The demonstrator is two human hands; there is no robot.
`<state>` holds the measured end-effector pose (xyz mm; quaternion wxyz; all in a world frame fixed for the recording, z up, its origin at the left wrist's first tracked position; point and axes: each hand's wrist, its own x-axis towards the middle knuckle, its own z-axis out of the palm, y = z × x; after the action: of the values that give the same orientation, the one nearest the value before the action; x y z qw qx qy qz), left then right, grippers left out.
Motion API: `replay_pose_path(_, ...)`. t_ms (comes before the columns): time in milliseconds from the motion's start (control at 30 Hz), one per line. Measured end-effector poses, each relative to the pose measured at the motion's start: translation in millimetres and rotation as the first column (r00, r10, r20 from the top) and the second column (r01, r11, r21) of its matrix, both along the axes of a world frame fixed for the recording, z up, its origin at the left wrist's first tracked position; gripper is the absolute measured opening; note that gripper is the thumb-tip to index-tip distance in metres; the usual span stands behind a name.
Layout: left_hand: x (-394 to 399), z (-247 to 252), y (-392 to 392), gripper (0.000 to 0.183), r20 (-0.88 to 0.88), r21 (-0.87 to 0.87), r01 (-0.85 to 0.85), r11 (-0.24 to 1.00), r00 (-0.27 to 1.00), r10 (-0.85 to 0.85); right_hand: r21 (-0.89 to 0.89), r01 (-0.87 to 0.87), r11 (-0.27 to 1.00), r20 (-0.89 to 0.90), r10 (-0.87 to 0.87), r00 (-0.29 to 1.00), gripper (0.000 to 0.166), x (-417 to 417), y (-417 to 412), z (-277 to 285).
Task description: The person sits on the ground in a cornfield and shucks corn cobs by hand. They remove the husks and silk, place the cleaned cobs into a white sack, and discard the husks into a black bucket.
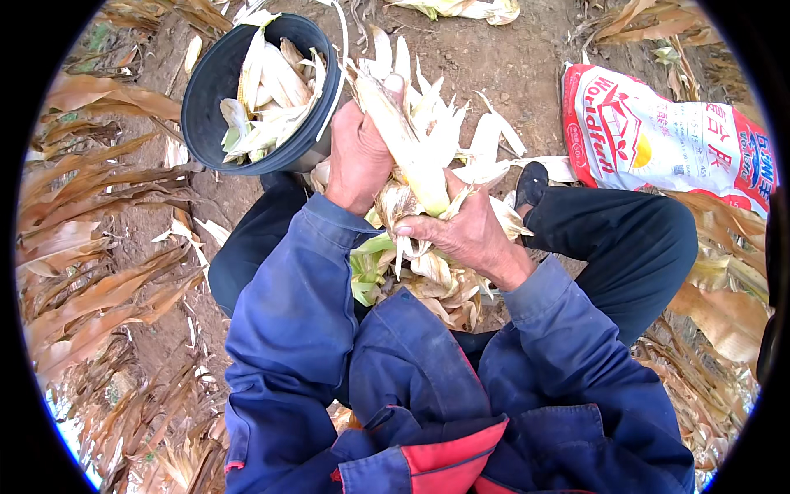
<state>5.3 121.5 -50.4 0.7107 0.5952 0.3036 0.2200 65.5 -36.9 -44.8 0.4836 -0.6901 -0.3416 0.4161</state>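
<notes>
An ear of corn in its pale dry husk [407,145] slants between my hands. My left hand [361,154] grips its upper part, thumb lying along the husk. My right hand [466,231] is closed around the lower end, where the pale green base shows; its thumb presses on loose husk and a brownish tuft [395,200]. Strips of peeled husk [441,126] spread out behind the ear. Beneath my hands, between my legs, lies a heap of husks [444,281], partly hidden by my arms and jacket. Any kernels on the held ear are hidden.
A black plastic bucket [203,114] at upper left holds several husk-covered ears [281,77]; a white strap handle [338,68] hangs at its side. A printed white-and-red sack [663,133] lies at right. Dry corn stalks [105,228] line both sides. More husked corn [463,7] lies ahead.
</notes>
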Motion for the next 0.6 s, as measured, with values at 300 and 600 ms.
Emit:
replay_pose_path(300, -13.4, 0.6, 26.3, 0.053, -0.018, -0.511, 0.159, 0.845, 0.98, -0.196, -0.081, -0.32, 0.944, 0.601, 0.302, 0.74, 0.065, 22.6, 4.2, 15.0)
replay_pose_path(600, -13.7, 3.1, 27.2, 0.046, 0.44, -0.811, 0.372, 0.451, 0.897, 0.051, 0.023, 0.315, 0.949, -0.278, -0.297, 0.913, 0.09, 16.8, -21.6, -21.2)
